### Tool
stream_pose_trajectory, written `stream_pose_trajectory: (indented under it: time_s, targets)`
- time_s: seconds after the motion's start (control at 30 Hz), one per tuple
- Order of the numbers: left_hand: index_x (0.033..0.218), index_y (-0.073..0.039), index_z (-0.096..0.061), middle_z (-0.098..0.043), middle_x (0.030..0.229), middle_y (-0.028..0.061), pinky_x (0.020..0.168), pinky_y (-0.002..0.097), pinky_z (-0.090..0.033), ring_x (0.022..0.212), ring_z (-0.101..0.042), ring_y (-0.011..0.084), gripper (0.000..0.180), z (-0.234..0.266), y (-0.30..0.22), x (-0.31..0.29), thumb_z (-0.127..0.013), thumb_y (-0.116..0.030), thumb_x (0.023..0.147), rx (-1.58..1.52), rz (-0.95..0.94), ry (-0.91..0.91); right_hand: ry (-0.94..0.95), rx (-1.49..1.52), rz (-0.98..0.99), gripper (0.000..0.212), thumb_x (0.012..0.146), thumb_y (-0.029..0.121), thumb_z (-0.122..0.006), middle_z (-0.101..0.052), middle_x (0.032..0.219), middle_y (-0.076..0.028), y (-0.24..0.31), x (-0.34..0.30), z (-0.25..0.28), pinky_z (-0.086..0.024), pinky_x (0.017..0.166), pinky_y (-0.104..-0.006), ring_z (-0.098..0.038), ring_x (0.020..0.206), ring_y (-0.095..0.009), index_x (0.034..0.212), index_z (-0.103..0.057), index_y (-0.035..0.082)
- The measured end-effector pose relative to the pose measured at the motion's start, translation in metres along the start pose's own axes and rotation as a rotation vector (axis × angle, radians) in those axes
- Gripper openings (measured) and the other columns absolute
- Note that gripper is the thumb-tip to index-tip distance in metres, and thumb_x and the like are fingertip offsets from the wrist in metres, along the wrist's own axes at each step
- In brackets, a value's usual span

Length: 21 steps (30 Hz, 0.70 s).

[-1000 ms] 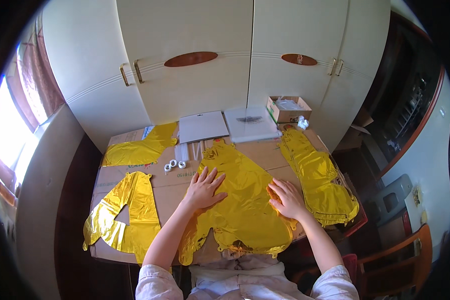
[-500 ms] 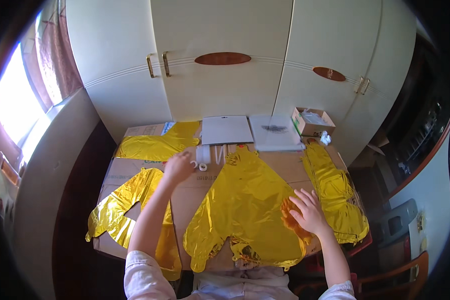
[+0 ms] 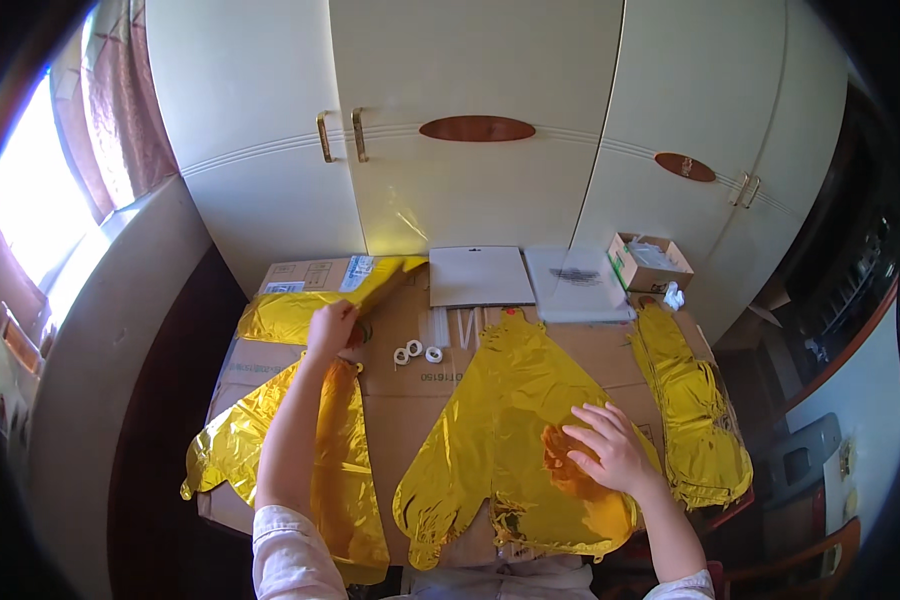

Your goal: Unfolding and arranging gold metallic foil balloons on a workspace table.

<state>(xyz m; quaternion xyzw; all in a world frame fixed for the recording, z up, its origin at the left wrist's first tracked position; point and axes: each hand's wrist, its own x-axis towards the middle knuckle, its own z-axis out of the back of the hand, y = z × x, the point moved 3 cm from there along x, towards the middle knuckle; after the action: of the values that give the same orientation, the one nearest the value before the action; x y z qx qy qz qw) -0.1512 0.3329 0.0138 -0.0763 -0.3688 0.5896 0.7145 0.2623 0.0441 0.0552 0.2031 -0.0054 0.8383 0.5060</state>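
Several flat, shiny gold foil balloons lie about the cardboard-topped table. My left hand (image 3: 332,326) is closed at the near edge of the far-left foil balloon (image 3: 288,316), fingers pinched on it; that balloon's right end is tilted up. Beneath my left forearm lies another foil balloon (image 3: 348,480). In front of me spreads a large, roughly triangular foil balloon (image 3: 460,420). My right hand (image 3: 610,450) hovers over its right side, fingers spread and holding nothing, with an orange reflection in the foil below.
White rolls (image 3: 434,354) and thin white strips (image 3: 465,328) sit mid-table. Behind them lie a pale flat board (image 3: 480,277) and a clear plastic sheet (image 3: 575,295). A small open carton (image 3: 650,265) stands back right, near a folded foil balloon (image 3: 685,410). Cabinets (image 3: 470,60) rise behind.
My left hand has moved from beside the white rolls to the far-left balloon and pinched it; its right end has lifted and narrowed. My right hand stays over the large balloon. The view has shifted.
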Motion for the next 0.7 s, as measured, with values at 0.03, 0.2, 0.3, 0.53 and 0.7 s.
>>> stream_pose_trajectory:
  time_s: [0.03,0.2,0.3,0.53,0.7]
  targets:
    - [0.087,-0.007,-0.07,-0.068,0.08,0.0175,0.068,0.0422,-0.053,0.075,-0.065,0.0371,0.022,0.005,0.007,0.001,-0.065,-0.028,0.083,-0.017,-0.037,-0.035,-0.014,0.004,0.003,0.034,0.084,0.029,-0.068,-0.055,0.131,-0.01,0.002,0.0,0.003,-0.033,0.108,-0.0483,-0.048,0.125,-0.03,0.114,-0.065,0.012]
    - [0.091,-0.008,-0.07,-0.069,0.083,0.0168,0.072,0.0437,-0.052,0.079,-0.066,0.036,0.026,0.015,-0.014,-0.015,-0.067,-0.032,0.081,0.214,-0.088,0.132,-0.044,-0.016,-0.065,0.033,0.082,0.026,-0.071,-0.057,0.128,-0.009,0.012,-0.025,0.024,-0.035,0.107,-0.0471,-0.051,0.122,-0.029,0.112,-0.066,0.012]
    - [0.103,-0.008,-0.069,-0.069,0.094,0.0165,0.081,0.0436,-0.051,0.089,-0.065,0.0361,0.036,0.02,-0.033,-0.031,-0.068,-0.037,0.081,0.332,-0.171,0.389,-0.096,-0.006,-0.128,0.032,0.083,0.026,-0.07,-0.057,0.127,-0.009,0.019,-0.059,0.04,-0.036,0.106,-0.047,-0.052,0.12,-0.028,0.112,-0.066,0.012]
    - [0.112,-0.001,-0.064,-0.064,0.116,0.0174,0.097,0.0448,-0.044,0.114,-0.057,0.0362,0.039,0.053,-0.115,-0.106,-0.07,-0.025,0.082,0.088,-0.467,0.307,-0.387,0.046,-0.509,0.027,0.08,0.011,-0.07,-0.062,0.12,-0.012,0.045,-0.208,0.103,-0.043,0.097,-0.0413,-0.057,0.111,-0.032,0.107,-0.067,0.005]
    - [0.113,-0.003,-0.064,-0.062,0.118,0.0144,0.097,0.0455,-0.044,0.117,-0.055,0.0334,0.041,0.093,-0.225,-0.23,-0.074,-0.015,0.076,0.029,-0.734,0.47,-0.644,0.086,-0.771,0.022,0.086,0.006,-0.062,-0.063,0.118,-0.012,0.068,-0.344,0.126,-0.045,0.095,-0.0357,-0.059,0.11,-0.027,0.108,-0.066,0.003]
